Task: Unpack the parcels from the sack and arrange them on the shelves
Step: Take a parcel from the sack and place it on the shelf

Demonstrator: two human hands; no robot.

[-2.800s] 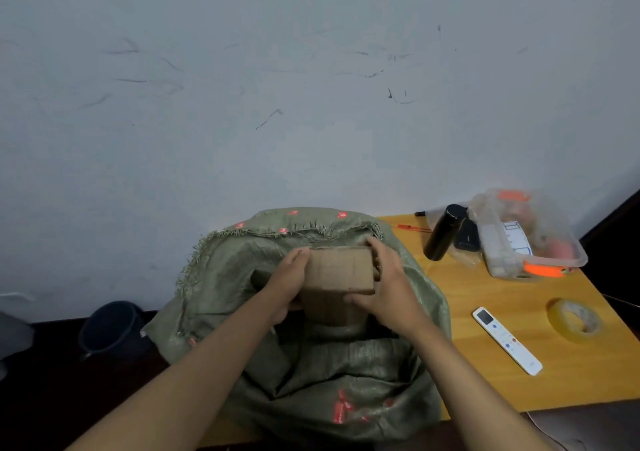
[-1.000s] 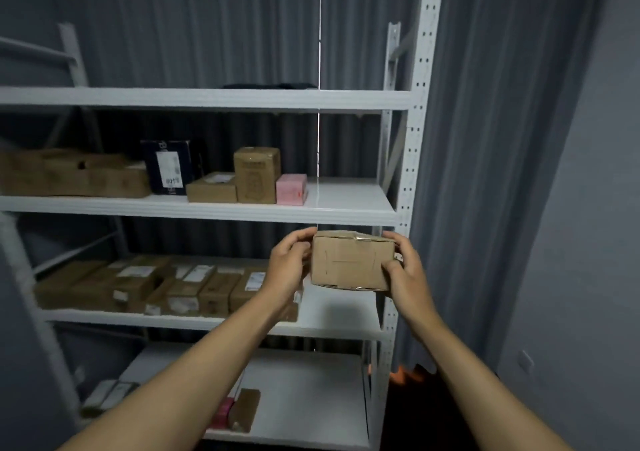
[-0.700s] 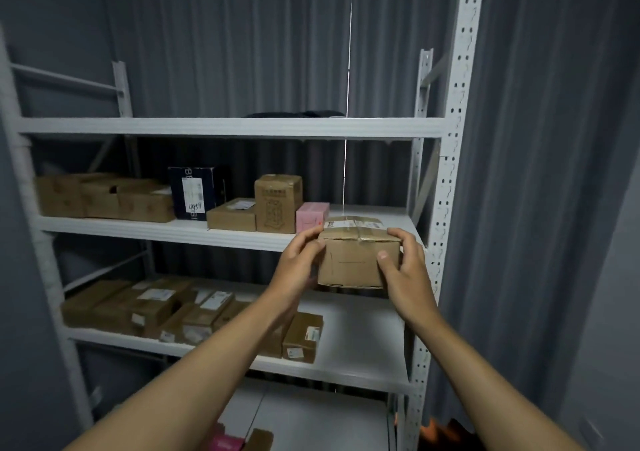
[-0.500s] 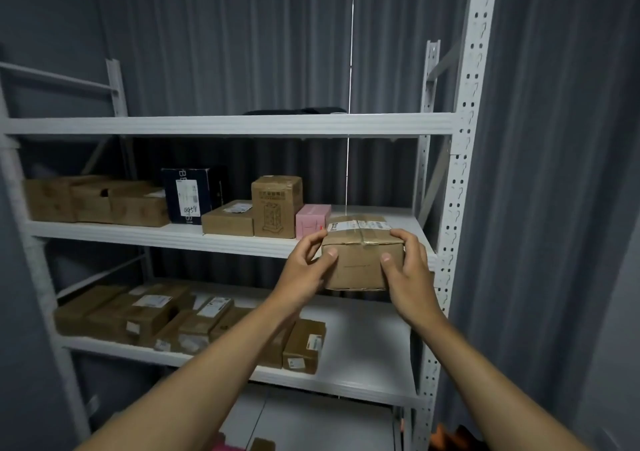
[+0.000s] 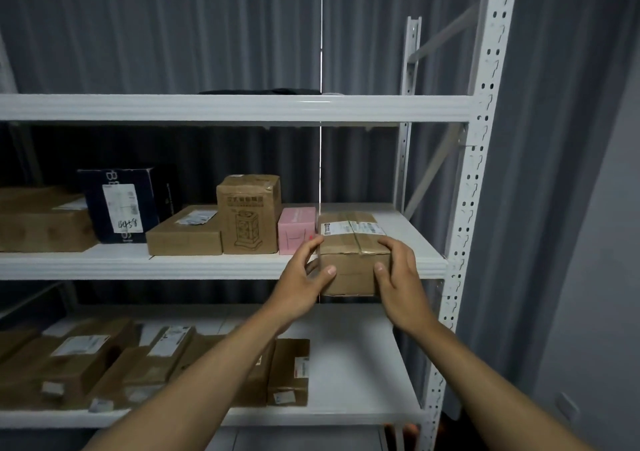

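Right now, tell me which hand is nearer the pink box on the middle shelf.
Left. The left hand grips the cardboard parcel right beside the pink box; the right hand holds the parcel's far side.

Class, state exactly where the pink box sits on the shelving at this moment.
The pink box stands on the middle shelf, right of centre, between the tall brown carton and the taped parcel that both hands hold.

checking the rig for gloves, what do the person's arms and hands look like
Both arms are bare up to the frame's bottom edge, with no sleeves in view. The left hand and right hand wear no gloves, and no rings, watch or wristbands show. Fingernails are short and unpainted.
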